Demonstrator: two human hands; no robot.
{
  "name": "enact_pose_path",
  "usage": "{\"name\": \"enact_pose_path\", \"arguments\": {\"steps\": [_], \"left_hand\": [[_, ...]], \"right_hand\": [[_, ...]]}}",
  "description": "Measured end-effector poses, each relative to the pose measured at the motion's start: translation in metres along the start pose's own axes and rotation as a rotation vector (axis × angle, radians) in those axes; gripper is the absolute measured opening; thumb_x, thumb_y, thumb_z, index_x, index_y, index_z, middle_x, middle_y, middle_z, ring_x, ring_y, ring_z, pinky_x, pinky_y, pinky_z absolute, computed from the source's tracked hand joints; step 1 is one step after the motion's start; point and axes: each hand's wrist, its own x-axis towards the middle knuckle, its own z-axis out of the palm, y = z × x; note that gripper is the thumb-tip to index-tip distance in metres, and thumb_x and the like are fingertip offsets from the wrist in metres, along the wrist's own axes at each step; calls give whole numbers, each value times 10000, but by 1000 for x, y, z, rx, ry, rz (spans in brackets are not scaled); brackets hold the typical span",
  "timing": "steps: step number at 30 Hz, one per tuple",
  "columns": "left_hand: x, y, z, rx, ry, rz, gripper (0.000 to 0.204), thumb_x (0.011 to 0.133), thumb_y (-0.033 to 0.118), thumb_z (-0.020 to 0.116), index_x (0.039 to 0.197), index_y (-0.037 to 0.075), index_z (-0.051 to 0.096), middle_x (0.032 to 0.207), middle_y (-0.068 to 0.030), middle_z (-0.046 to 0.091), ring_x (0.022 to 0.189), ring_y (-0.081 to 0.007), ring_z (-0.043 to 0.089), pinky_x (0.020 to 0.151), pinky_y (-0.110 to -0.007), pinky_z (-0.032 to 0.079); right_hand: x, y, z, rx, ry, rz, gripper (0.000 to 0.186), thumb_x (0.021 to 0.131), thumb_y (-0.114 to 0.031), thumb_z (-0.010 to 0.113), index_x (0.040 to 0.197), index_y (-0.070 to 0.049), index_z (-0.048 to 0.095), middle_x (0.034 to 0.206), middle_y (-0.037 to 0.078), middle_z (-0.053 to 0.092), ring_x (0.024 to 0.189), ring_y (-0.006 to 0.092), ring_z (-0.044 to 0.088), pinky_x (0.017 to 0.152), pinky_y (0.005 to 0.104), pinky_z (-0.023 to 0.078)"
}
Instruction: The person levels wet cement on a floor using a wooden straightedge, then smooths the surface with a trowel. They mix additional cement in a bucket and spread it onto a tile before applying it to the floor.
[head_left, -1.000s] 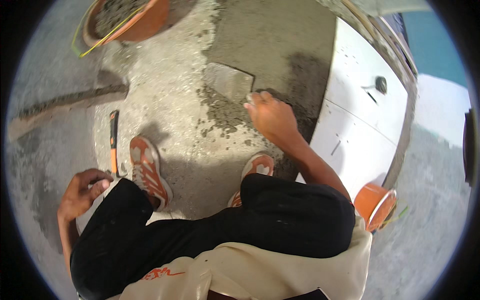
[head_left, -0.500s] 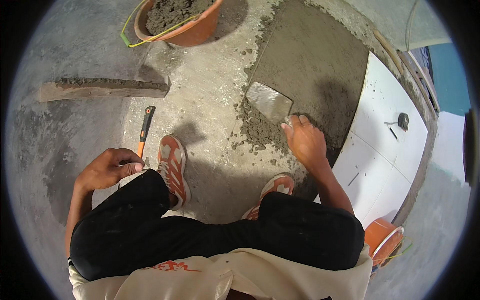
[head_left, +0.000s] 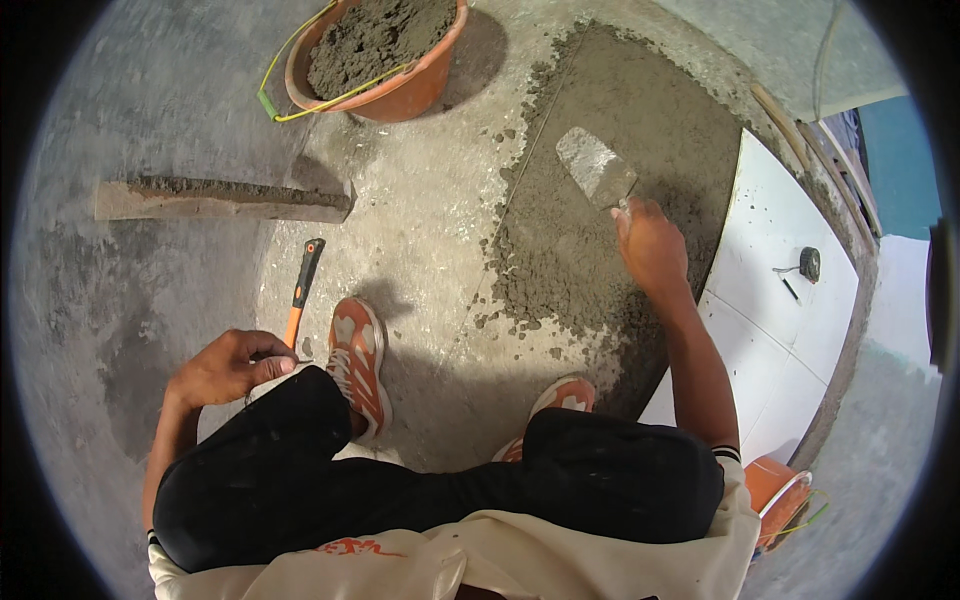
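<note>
Over mortar (head_left: pixel 650 105), right hand (head_left: pixel 655 250) round trowel (head_left: pixel 596 167)

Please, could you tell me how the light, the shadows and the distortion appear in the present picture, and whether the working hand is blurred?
Head view: the bare floor is brightly lit at upper middle; a shadow falls right of the orange bucket; the outer edge of the white tiles bows, and the corners go black; the right hand and trowel look fairly sharp.

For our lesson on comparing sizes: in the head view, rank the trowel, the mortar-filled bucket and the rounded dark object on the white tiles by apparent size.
1. Mortar-filled bucket, largest
2. Trowel
3. Rounded dark object, smallest
</note>
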Motion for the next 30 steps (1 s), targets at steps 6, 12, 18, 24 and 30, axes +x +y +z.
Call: {"name": "enact_pose_path", "arguments": {"steps": [6,12,18,24,30], "left_hand": [[1,3,-4,44,-1,-53,467,1021,396,737,1209,-31,739,997,-118,765,907,-177,676,834,-366,553],[4,6,-3,93,-7,-33,462,1018,413,733,1200,-11,758,1024,-133,776,964,-207,698,872,-393,559],[6,18,-4,156,-1,-66,470,1004,423,745,1193,-7,768,1062,-151,778,1062,-247,715,953,-416,558],[9,28,-7,103,-28,-76,452,1023,396,731,1203,-18,760,1064,-143,778,1059,-230,713,956,-399,561],[15,17,-4,30,-48,-82,454,1026,397,722,1191,-24,759,1075,-136,778,1080,-238,715,962,-395,560]], "right_hand": [[4,-9,2,62,-86,-207,458,1082,-401,555,1278,4,637,1154,241,705,1038,437,719,885,532,588],[27,26,-3,85,17,148,489,1072,-392,583,1316,30,622,1182,287,696,1062,460,706,914,530,568],[35,67,-1,427,114,203,502,1046,-374,621,1297,60,614,1097,298,722,1011,449,724,849,504,572],[107,134,-17,816,159,402,507,1048,-357,623,1321,69,607,926,206,710,716,284,726,651,416,582],[182,122,-24,831,48,522,490,1088,-343,581,1321,88,592,865,135,671,638,194,659,592,359,559]]}}
